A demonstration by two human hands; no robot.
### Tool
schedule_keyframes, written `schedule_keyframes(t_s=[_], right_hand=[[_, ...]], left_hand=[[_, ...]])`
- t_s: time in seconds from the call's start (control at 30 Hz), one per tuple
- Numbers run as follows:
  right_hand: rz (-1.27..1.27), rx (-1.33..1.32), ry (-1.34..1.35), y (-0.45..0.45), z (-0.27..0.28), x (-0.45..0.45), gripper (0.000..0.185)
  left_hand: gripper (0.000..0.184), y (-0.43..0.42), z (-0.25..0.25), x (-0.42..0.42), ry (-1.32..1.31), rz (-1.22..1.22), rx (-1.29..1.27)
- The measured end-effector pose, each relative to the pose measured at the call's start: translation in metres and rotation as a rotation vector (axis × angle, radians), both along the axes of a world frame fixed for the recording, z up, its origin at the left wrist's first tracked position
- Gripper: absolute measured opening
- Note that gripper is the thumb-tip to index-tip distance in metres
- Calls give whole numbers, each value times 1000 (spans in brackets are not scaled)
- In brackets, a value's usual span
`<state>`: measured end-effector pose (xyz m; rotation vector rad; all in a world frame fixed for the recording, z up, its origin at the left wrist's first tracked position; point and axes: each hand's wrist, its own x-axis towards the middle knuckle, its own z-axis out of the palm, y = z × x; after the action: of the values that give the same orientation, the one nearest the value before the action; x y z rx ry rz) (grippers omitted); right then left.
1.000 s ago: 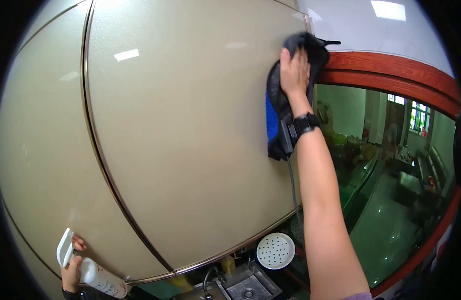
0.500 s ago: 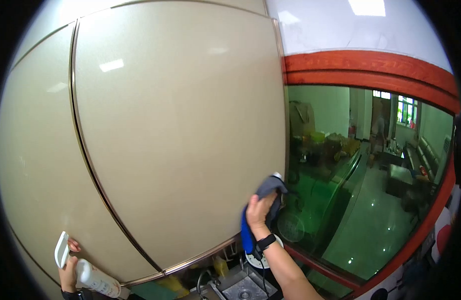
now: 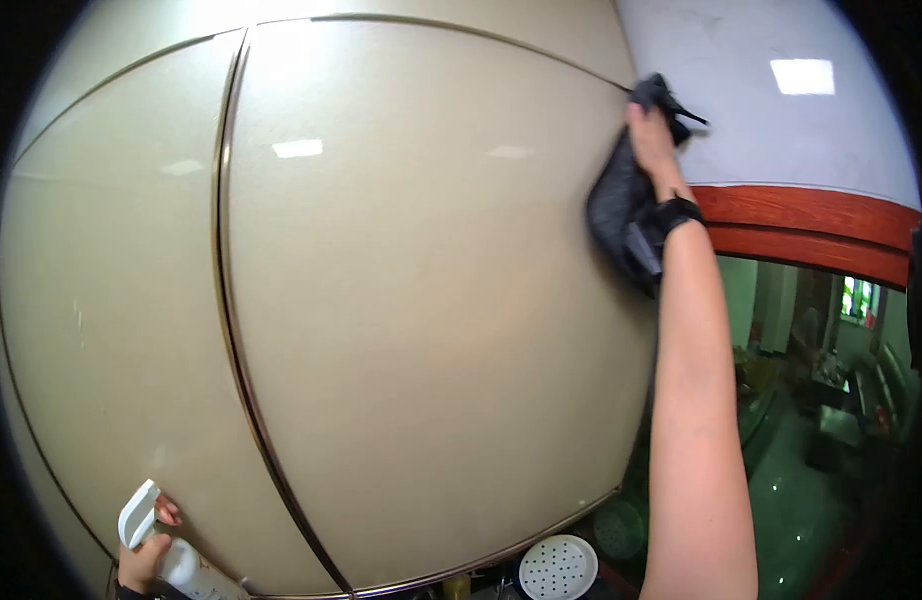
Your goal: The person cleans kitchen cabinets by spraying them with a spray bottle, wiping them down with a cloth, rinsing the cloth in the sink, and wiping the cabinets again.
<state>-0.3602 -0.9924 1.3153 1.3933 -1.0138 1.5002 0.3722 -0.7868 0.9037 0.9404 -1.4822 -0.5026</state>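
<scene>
My right hand (image 3: 653, 140) is raised to the upper right edge of a beige cabinet door (image 3: 431, 300). Its fingers press a dark grey cloth (image 3: 621, 205) against the door's corner, and the cloth hangs down below the hand. At the lower left, my left hand (image 3: 146, 560) grips a white spray bottle (image 3: 186, 570) around its neck, below the trigger head. The bottle's lower end runs out of view at the bottom. A black band circles my right wrist.
A metal-trimmed seam (image 3: 226, 250) divides the cabinet doors. Right of them are a white wall (image 3: 751, 130), a red wooden frame (image 3: 801, 225) and a glass window (image 3: 781, 480) showing another room. A white perforated strainer (image 3: 558, 568) lies below the door.
My right hand has moved the cloth from the door's lower right corner up to its upper right corner. The view has shifted up and left; the left hand still holds the bottle.
</scene>
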Motion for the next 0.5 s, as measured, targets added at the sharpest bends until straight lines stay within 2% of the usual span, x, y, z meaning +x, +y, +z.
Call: schedule_keyframes(t_s=[0.03,0.07,0.13,0.27,0.3,0.33,0.37,0.43,0.47,0.5], right_hand=[[30,-126,-40,-4,-13,-3,65],[41,-219,57,-15,-9,-18,66],[98,-171,56,-6,-32,-13,67],[85,-139,135,-13,-104,-25,66],[85,-186,111,-9,-142,-13,65],[111,-116,14,1,-186,2,65],[113,-175,77,15,-230,24,64],[129,-31,-164,12,-335,20,63],[147,14,-257,20,-385,32,63],[112,22,-311,17,-433,31,63]], left_hand=[[32,-1,-3,-1,34,-10,-22],[33,-3,-3,-3,68,-30,-41],[40,-2,-1,-2,28,-44,3],[34,-4,-3,-1,-20,-27,3],[34,-8,-8,0,2,-24,-21],[34,-10,-11,2,16,-20,-34],[34,-11,-15,4,30,-15,-43],[35,-6,-19,11,49,4,-56],[40,-6,-14,18,-56,-102,-52],[43,-7,-10,22,-73,-104,-36]])
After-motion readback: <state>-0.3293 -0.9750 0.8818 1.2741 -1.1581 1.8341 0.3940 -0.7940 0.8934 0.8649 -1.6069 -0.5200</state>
